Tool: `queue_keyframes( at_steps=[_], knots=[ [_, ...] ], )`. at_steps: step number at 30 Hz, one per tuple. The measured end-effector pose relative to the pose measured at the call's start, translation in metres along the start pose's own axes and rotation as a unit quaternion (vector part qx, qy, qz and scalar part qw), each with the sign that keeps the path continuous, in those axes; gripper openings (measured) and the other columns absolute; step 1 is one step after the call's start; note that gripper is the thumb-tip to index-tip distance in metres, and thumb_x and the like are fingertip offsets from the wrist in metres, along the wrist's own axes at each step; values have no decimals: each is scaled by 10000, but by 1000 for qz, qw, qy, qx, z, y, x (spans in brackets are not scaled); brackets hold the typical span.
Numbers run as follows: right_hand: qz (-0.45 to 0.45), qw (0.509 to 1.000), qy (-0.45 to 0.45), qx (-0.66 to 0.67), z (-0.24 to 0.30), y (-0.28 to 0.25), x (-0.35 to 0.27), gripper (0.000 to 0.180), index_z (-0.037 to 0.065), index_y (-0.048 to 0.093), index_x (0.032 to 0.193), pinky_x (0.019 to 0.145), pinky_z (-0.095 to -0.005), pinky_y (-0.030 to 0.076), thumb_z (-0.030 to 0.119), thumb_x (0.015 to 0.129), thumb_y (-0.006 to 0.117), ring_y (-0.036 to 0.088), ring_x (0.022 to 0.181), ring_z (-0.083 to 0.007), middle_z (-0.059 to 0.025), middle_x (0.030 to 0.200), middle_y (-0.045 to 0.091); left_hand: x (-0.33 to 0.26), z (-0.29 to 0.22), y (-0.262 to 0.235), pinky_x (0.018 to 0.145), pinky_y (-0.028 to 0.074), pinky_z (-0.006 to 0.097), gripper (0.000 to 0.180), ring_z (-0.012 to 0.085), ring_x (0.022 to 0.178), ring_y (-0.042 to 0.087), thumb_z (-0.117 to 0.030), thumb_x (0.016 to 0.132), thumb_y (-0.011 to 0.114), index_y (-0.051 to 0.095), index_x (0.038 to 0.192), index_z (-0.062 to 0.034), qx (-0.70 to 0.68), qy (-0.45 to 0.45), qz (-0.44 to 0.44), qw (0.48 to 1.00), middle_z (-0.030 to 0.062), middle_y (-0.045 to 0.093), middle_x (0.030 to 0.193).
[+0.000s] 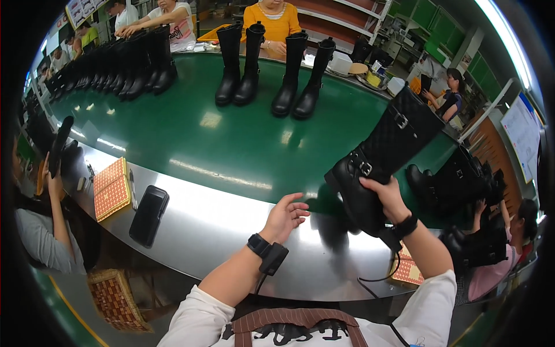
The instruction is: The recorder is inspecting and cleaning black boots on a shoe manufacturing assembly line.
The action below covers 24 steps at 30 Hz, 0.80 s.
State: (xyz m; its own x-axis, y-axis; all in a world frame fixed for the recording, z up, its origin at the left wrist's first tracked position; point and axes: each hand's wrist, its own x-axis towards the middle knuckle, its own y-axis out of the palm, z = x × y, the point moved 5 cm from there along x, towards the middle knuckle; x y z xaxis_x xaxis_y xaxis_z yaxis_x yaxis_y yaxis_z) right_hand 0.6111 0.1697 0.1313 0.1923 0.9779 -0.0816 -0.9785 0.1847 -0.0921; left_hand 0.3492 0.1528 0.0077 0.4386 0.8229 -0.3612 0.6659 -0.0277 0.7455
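A tall black boot [386, 144] with a quilted shaft and silver buckles is tilted in the air, its toe to the left and its top leaning to the upper right. My right hand [386, 199] grips it around the foot, near the heel, with the thumb on the near side. To its left, over the steel edge of the table, my left hand [285, 218] holds nothing; its fingers are partly curled and apart, not touching the boot. Each wrist carries a black strapped device.
Two pairs of black boots [245, 69] stand across the green belt [191, 133]; a long row of boots [124, 66] is at the far left. On the steel rim [214, 246] lie a black phone-like device [149, 215] and a patterned notebook [111, 189]. Co-workers handle boots on both sides.
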Motion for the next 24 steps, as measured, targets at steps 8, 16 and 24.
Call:
queue_keyframes(
  at_steps=[8, 16, 24],
  knots=[
    [-186, 890, -60, -411, 28, -17, 271, 986, 77, 523, 1400, 1075, -484, 408, 715, 674, 717, 448, 1310, -452, -338, 1441, 399, -5, 8, 5, 775, 492, 297, 302, 171, 850, 611, -223, 996, 479, 543, 1202, -12, 6, -7, -2, 1000, 66, 620, 929],
    [-137, 738, -34, -660, -88, 31, 309, 958, 418, 119, 1561, 1057, -726, 269, 821, 782, 503, 110, 1462, -511, -266, 1610, 79, -4, 11, 6, 767, 486, 306, 235, 188, 837, 613, -168, 1003, 468, 542, 1163, -12, 38, -17, -33, 999, 83, 614, 904],
    [5, 735, 30, -678, -68, 35, 235, 825, 371, 196, 1559, 1068, -701, 265, 745, 872, 460, 244, 1434, -458, -248, 1555, 269, -1, 7, 8, 748, 496, 321, 217, 212, 827, 620, -165, 997, 482, 549, 1133, -9, 43, -5, 1, 999, 101, 618, 902]
  ],
)
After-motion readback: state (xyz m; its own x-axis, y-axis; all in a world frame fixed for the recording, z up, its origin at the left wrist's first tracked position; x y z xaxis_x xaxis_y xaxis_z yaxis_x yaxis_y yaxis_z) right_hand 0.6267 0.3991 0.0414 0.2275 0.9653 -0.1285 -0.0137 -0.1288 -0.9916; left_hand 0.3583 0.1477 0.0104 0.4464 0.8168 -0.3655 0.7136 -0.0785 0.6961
